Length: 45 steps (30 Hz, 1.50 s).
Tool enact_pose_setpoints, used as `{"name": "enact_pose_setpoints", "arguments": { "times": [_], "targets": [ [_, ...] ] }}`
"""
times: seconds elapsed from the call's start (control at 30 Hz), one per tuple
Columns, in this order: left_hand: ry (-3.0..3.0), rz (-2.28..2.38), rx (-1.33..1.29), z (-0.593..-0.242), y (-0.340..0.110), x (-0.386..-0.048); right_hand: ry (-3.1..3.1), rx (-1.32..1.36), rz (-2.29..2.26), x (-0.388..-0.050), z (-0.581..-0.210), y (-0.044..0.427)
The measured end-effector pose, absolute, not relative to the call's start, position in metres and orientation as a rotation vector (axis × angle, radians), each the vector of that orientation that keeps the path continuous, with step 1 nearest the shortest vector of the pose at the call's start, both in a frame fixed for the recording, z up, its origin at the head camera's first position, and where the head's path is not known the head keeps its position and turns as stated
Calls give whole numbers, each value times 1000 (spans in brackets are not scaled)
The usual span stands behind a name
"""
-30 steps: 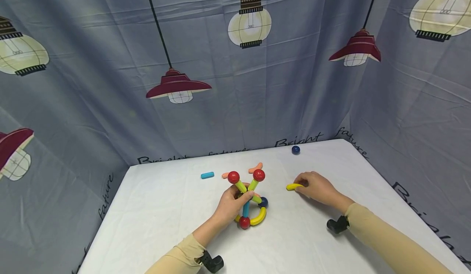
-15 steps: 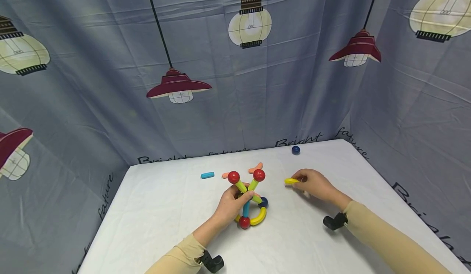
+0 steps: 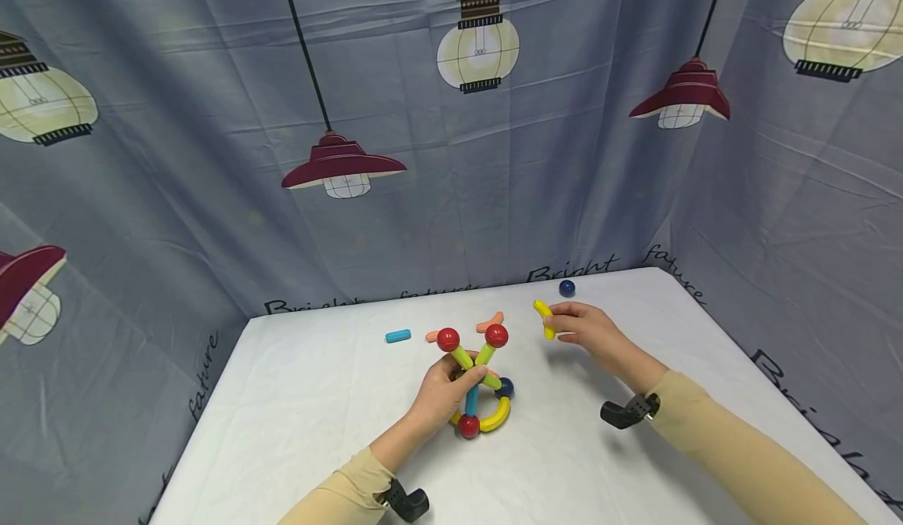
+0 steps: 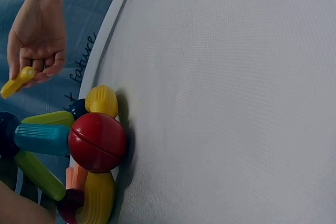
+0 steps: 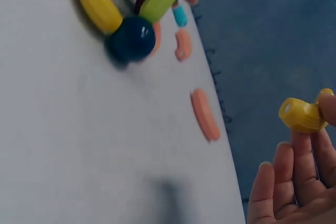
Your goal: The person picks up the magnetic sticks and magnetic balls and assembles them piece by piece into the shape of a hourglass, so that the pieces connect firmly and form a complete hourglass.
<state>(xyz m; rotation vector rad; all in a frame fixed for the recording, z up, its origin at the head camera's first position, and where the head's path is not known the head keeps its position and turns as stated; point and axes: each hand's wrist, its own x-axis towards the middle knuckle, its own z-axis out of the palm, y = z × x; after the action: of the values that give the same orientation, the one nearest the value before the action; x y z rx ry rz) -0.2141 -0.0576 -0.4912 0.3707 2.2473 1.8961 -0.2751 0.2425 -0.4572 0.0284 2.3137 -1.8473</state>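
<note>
Lifts the yellow curved piece (image 3: 542,309) higher with the right hand (image 3: 589,331) than half a second ago, turning it from nearly flat to nearly upright, off the white table (image 3: 317,400). Pinches it between thumb and fingertips, to the right of the ball-and-stick frame (image 3: 471,401) and apart from it. Keeps the left hand (image 3: 444,390) in the same spot, gripping the frame about its middle, near the meeting of the lime sticks (image 3: 462,358). Cannot tell how the left fingers lie behind. Holds up two red balls (image 3: 497,336) at the frame's top, above another red ball (image 3: 469,427) at the foot and a yellow arc (image 3: 497,417) leading to a dark blue ball (image 3: 505,388). Has a light blue stick (image 3: 398,336) and two orange pieces (image 3: 490,322) lying loose beyond, plus a loose navy ball (image 3: 567,288) near the far edge.
</note>
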Motion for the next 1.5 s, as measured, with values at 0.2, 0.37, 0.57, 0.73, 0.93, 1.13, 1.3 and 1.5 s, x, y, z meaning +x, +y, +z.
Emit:
{"name": "enact_pose_setpoints", "arguments": {
  "times": [0.2, 0.37, 0.57, 0.73, 0.93, 1.13, 1.3, 1.5],
  "targets": [
    [2236, 1893, 360, -490, -57, -213, 2145, 20, -1963, -272, -444, 225],
    [2231, 1885, 358, -491, -58, -214, 2094, -30, -2014, -270, -434, 211],
    [2245, 1870, 369, -492, -58, -215, 2062, -60, -2043, -270, -427, 199],
    [2255, 1867, 376, -492, -59, -215, 2049, -53, -2053, -272, -426, 192],
    [2256, 1867, 373, -492, -59, -216, 2051, -60, -2052, -274, -427, 188],
    [2259, 1864, 364, -491, -59, -215, 2054, -65, -2039, -272, -425, 185],
    [2257, 1865, 364, -491, -59, -215, 2045, -77, -2044, -272, -423, 184],
    [2255, 1863, 376, -491, -59, -215, 2018, -71, -2067, -273, -422, 177]
  ]
}}
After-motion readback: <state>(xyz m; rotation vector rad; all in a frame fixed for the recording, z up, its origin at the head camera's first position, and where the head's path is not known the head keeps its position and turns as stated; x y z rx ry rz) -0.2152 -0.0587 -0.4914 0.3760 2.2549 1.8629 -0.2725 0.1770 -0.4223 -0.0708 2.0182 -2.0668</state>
